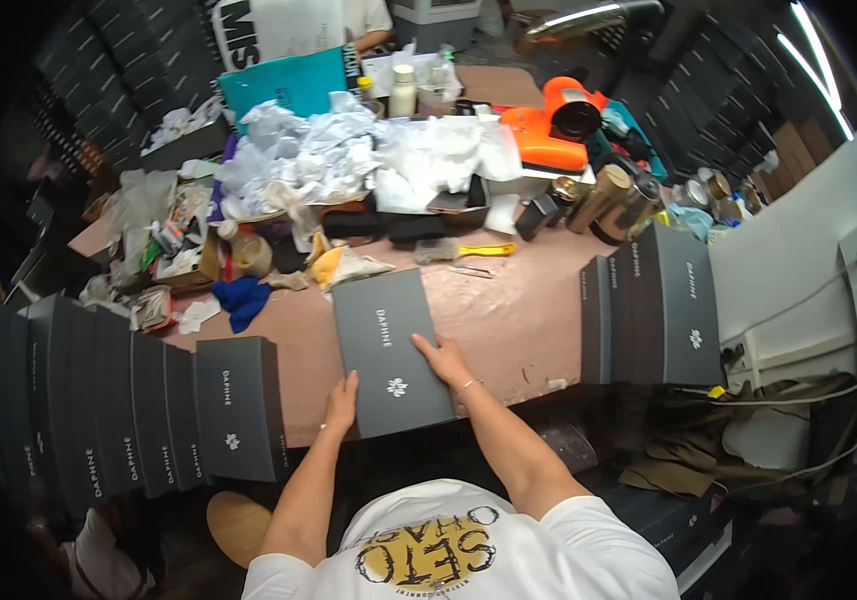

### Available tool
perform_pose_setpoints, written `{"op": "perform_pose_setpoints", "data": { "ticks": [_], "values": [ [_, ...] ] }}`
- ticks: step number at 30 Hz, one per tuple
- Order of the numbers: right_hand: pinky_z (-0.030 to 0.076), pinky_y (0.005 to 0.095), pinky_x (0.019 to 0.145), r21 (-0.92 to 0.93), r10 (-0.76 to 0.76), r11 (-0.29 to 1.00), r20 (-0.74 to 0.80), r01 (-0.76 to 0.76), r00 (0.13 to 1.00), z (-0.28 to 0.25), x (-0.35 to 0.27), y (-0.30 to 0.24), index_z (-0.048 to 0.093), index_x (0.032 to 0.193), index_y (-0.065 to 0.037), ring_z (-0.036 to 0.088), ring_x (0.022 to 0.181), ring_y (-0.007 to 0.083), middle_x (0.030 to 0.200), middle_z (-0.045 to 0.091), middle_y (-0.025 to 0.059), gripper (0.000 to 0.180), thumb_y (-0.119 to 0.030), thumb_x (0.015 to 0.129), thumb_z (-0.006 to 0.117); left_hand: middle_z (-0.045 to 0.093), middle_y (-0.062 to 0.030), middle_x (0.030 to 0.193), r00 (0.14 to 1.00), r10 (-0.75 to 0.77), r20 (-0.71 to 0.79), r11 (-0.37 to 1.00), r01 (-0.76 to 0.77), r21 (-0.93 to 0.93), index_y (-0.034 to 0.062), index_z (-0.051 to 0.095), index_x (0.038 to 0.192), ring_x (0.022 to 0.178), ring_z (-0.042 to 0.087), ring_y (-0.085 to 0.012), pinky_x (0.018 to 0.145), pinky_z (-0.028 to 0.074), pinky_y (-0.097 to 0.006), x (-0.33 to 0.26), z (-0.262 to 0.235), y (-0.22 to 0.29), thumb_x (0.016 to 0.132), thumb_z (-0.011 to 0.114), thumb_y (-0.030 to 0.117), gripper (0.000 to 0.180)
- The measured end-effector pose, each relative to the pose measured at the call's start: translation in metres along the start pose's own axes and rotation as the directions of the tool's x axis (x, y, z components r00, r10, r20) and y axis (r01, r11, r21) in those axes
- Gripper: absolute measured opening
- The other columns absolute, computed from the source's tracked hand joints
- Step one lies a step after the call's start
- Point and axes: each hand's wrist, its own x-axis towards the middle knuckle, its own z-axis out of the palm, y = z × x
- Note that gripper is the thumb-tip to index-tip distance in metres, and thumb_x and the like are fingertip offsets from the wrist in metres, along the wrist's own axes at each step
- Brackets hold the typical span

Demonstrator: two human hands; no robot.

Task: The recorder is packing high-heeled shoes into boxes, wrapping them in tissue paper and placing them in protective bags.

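Before me at the table's front edge is a dark grey lidded shoe box with a pale printed emblem. My left hand presses along its left side near the front corner. On the opposite side, my right hand grips the edge, its thumb resting over the lid. Beyond the box lie a yellow-handled brush and a yellow-and-white cloth. The box's contents are hidden under its lid.
Stacked grey boxes line the left, with more boxes at the right table end. Crumpled white paper heaps at the back, beside an orange tool, bottles and spray cans. A blue cloth lies left.
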Motion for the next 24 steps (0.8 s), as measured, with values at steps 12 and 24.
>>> {"op": "perform_pose_setpoints", "data": {
  "ticks": [12,24],
  "values": [
    [0.047,0.0322,0.091,0.426,-0.115,0.885,-0.192,0.189,0.975,-0.388,-0.212,-0.142,0.045,0.128,0.002,0.055,0.109,0.0172,0.116,0.057,0.0105,0.053,-0.031,0.089,0.059,0.050,-0.0139,0.130,0.503,0.762,0.408,0.586,-0.269,-0.764,0.0035,0.031,0.143,0.107,0.056,-0.0198,0.093,0.045,-0.034,-0.100,0.063,0.298,0.092,0.058,0.025,0.061],
    [0.045,0.0262,0.088,0.222,0.122,0.975,-0.503,-0.009,0.856,-0.536,-0.190,-0.038,0.049,0.129,0.000,0.055,0.103,0.0139,0.117,0.059,0.0066,0.062,-0.052,0.097,0.037,0.037,-0.0257,0.139,0.655,0.438,0.616,0.834,-0.040,-0.550,0.0008,0.022,0.145,0.123,0.045,-0.0321,0.097,0.041,-0.037,-0.082,0.242,0.348,0.089,0.049,0.056,0.083]
  ]
}}
